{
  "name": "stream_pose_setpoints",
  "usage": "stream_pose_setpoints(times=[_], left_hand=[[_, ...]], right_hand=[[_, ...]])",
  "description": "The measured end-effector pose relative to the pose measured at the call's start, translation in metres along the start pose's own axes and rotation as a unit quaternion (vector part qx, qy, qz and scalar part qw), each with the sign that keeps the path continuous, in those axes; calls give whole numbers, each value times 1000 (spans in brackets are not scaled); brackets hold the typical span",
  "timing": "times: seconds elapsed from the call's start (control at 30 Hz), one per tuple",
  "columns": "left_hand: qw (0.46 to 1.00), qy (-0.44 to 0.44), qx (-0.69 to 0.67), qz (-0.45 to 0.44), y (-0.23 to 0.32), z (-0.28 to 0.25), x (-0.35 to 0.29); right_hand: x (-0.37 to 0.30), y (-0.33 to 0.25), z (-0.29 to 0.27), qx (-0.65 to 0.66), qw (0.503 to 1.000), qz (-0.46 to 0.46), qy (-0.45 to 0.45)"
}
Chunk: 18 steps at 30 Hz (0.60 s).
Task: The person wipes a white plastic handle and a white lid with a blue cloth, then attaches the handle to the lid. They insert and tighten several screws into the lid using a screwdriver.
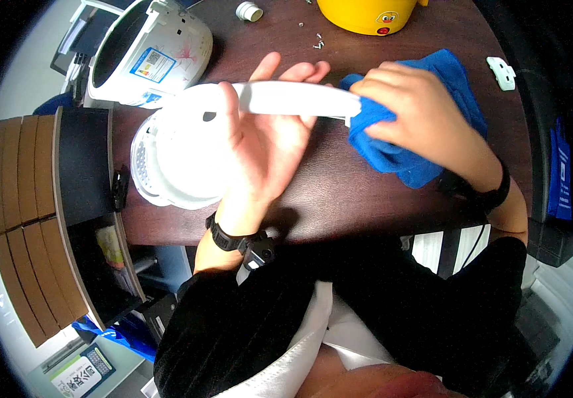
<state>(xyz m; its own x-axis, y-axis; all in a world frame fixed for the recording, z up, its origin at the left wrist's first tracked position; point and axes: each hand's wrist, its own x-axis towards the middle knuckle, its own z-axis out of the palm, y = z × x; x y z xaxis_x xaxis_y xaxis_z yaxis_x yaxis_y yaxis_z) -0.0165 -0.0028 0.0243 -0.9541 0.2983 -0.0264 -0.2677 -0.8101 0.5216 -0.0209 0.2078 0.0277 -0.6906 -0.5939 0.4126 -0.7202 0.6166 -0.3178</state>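
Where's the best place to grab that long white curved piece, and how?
I'd pinch the long white piece across its two long edges, coming from above, just between the spread left hand and the blue cloth. That stretch is narrow and its top is bare, while the right hand and cloth cover one end. I can't tell whether the other end is joined to something.

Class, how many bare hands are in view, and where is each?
2: the left hand under the curved white part, the right hand holding the blue cloth at that part's right end.
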Motion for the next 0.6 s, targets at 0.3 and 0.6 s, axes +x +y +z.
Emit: stream_pose_setpoints(times=[0.3,0.6], left_hand=[[780,36,567,262,18,-21,8],[877,-82,451,-141,10,-12,-7]], right_hand=[[-7,17,-51,-53,995,-18,-77],[-8,32,-59,-61,996,71,-7]])
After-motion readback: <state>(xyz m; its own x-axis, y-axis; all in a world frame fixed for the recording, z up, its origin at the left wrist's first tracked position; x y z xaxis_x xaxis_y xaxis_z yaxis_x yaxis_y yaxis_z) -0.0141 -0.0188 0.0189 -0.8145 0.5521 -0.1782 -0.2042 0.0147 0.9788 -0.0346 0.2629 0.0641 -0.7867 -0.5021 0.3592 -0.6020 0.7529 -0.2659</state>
